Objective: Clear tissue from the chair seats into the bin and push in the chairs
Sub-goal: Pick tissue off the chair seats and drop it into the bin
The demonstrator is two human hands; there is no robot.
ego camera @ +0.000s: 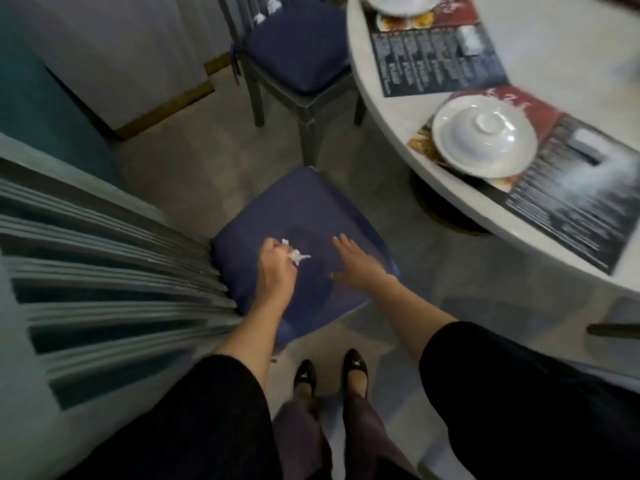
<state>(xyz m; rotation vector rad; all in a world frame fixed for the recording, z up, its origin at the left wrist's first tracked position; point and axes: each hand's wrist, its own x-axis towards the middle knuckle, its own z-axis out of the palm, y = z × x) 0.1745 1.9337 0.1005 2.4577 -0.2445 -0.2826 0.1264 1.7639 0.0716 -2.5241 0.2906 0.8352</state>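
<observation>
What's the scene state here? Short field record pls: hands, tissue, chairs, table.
left hand: closed on crumpled tissue, over the near chair seat
right hand: open, flat, empty, over the same seat
far chair: tissue bits at back of seat, not yet cleared
chairs: both pulled out from the table
table: covered dish, menus
bin: not in view

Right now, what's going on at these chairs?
A person bends over the near chair's blue cushion. The left hand pinches crumpled white tissue off the seat; the right hand is open, flat over the cushion. More tissue bits lie on the far chair. Both chairs stand out from the round table. No bin is visible.
</observation>
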